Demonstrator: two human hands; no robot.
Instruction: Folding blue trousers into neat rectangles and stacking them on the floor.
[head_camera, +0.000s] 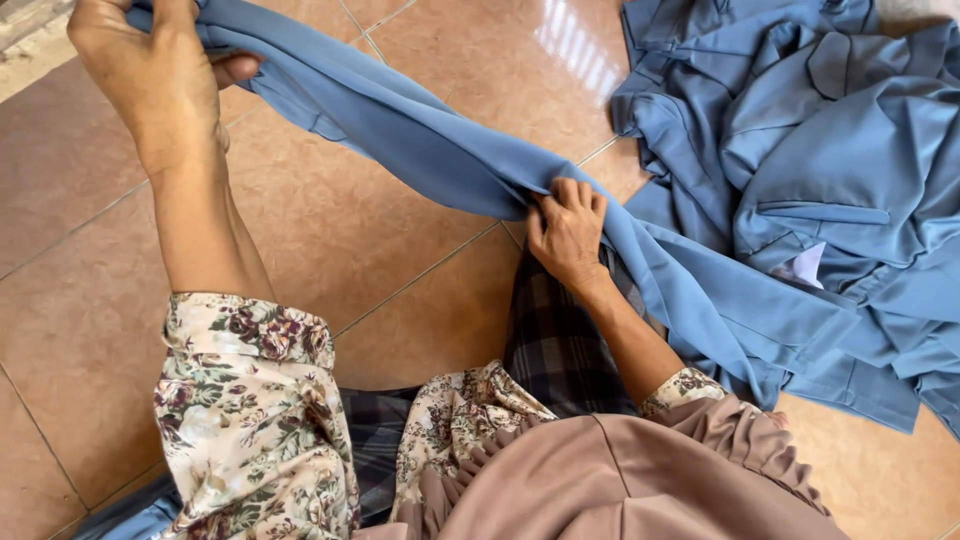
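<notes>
Two bare hands: left hand (150, 70) and right hand (567, 232). One length of blue fabric (430, 150) stretched between them. One heap of blue garments (810, 170); the number of pieces in it cannot be told. Two floral sleeves (250, 400). One tiled floor (370, 250).

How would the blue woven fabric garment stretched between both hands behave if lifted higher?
Probably floppy: the blue fabric garment sags and folds between the left hand and right hand. Likely light, since fingers alone hold it. Its trailing end would probably drag over the glossy tiled floor.
</notes>
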